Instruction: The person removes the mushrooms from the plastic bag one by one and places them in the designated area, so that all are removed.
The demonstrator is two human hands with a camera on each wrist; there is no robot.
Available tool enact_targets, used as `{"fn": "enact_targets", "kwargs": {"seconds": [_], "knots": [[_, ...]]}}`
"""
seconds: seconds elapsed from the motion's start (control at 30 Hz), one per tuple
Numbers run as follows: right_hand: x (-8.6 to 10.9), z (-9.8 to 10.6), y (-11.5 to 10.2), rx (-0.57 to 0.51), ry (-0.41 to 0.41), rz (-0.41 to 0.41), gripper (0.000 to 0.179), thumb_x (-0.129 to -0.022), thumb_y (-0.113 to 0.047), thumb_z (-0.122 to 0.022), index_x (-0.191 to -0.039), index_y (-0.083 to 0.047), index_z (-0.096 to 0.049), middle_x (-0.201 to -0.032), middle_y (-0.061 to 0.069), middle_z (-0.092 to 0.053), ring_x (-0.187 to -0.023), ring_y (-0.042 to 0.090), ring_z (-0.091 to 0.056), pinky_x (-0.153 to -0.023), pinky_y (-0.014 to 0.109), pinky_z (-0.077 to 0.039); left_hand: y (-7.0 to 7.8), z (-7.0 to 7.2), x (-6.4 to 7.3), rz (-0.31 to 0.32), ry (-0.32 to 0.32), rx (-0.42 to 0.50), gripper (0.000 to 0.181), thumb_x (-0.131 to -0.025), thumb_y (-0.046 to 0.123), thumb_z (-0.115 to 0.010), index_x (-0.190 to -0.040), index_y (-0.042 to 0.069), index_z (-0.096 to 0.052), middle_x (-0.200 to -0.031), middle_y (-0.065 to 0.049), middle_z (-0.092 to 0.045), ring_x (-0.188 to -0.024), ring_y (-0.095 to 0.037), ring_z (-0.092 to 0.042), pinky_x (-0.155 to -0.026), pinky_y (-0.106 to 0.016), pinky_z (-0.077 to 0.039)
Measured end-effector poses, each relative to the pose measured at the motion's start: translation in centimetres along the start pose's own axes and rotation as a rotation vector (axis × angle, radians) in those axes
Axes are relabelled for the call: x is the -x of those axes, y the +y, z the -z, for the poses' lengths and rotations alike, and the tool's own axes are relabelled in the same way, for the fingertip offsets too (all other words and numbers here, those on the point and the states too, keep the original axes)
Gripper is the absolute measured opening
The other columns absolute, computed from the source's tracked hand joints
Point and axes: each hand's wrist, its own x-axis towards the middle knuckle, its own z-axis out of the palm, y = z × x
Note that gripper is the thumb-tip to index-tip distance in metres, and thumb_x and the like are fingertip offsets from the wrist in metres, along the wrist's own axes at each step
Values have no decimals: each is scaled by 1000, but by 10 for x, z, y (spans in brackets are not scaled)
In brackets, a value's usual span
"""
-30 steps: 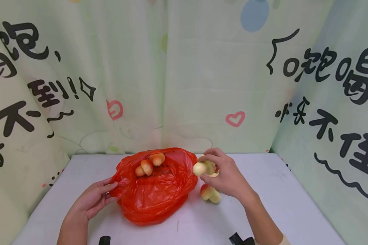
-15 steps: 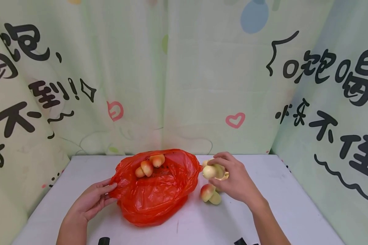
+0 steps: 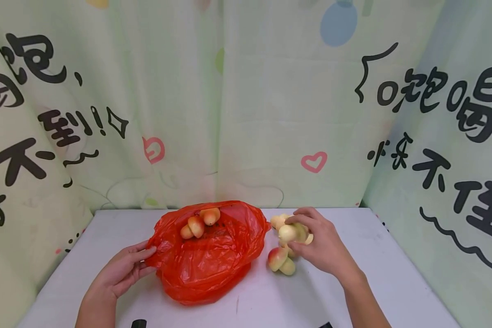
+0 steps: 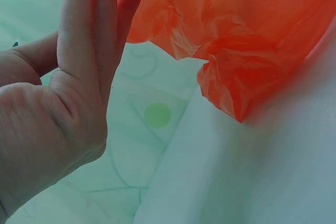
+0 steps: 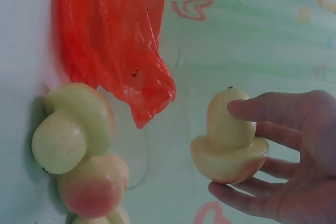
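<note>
A red plastic bag lies on the table with its mouth open towards me. Inside, near its back, are a toy mushroom and another orange one. At the bag's left rim my left hand pinches the plastic between thumb and fingers. To the right of the bag, my right hand holds a pale toy mushroom, thumb on its stem and fingers under its cap. Below and behind that hand, several more toy mushrooms sit on the table, among them a red-capped one.
The white table runs back to a pale green printed curtain, which also encloses both sides. A small black object shows at the bottom edge of the head view.
My right hand has drawn away from the bag's right rim, moving right and slightly nearer with the pale mushroom in it. The left hand keeps its grip on the bag.
</note>
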Motion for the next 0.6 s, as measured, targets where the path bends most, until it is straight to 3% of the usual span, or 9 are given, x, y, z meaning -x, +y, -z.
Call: {"fn": "enact_targets", "kwargs": {"seconds": [0.3,0.6], "knots": [[3,5,10,8,7,-47,37,-80,-9,-88,-113,-21,-76,-127,2,-62,-111,26,-62,-89,46,-58,0,0,0,-3,-3,-2,74,-106,23,-62,-165,5,-23,-115,3,-72,-103,-15,-74,-94,-35,-62],[6,4,21,35,20,-43,37,-78,-7,-89,-110,-19,-76,-124,3,-63,-107,25,-62,-86,45,-57,-1,-1,0,0,6,-6,74,-106,23,-63,-165,6,-24,-116,3,-72,-104,-15,-74,-95,-35,-61]]}}
